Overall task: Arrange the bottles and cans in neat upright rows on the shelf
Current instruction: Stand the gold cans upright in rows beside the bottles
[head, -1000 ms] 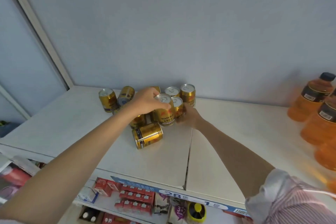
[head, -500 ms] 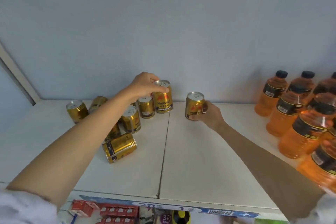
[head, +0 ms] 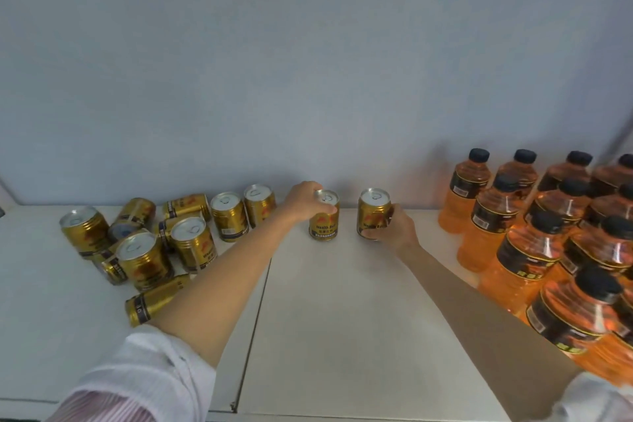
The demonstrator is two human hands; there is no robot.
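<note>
White shelf boards [head: 342,319] under a pale blue wall carry everything. Two gold metal drink cans are held upright at the back, near the wall: one [head: 323,220] is gripped from above at its rim by the left hand [head: 303,199], the other [head: 373,212] is wrapped at its side by the right hand [head: 394,228], apparently to begin a row beside the orange plastic bottles with black caps [head: 486,212]. Both long axes are vertical, pull-tabs up. A jumbled heap of gold cans [head: 150,250] (several lying on their sides) is left to sort.

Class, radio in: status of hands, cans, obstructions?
Left hand grips upright can; right hand grips its neighbour. Toppled cans left. Bottles right. Middle shelf clear.
</note>
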